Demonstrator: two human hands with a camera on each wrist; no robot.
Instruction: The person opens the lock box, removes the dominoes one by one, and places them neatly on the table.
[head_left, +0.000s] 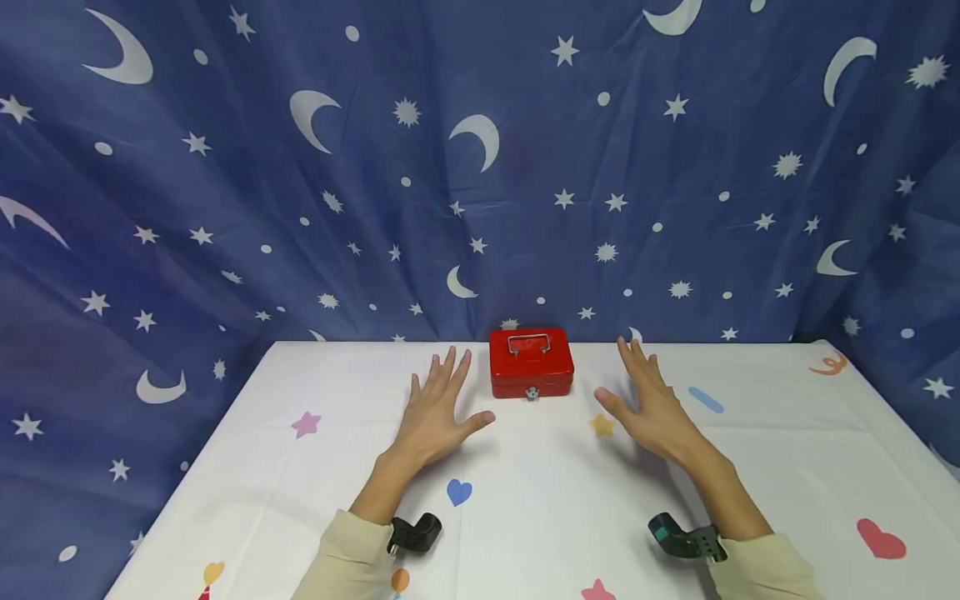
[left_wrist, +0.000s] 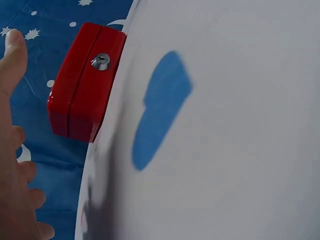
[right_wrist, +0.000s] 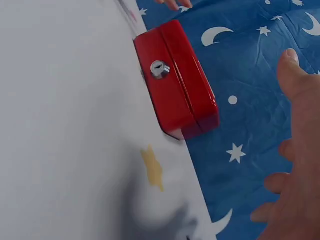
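Observation:
A small red cash box [head_left: 531, 363] with a wire handle folded on its lid sits at the far edge of the white table. Its lid is down, and a silver key lock [right_wrist: 160, 69] is on the front face. My left hand [head_left: 437, 414] is held to the left of the box, fingers spread and straight, touching nothing. To the right of the box, my right hand [head_left: 651, 408] likewise has its fingers extended and its thumb pointing toward the box. Both wrist views show the box beyond the thumbs, apart from either hand.
The white tablecloth [head_left: 540, 492] carries printed hearts, stars and other shapes. Behind the table hangs a blue curtain [head_left: 420, 208] with moons and stars, right behind the box. Each wrist wears a black camera mount [head_left: 414, 533].

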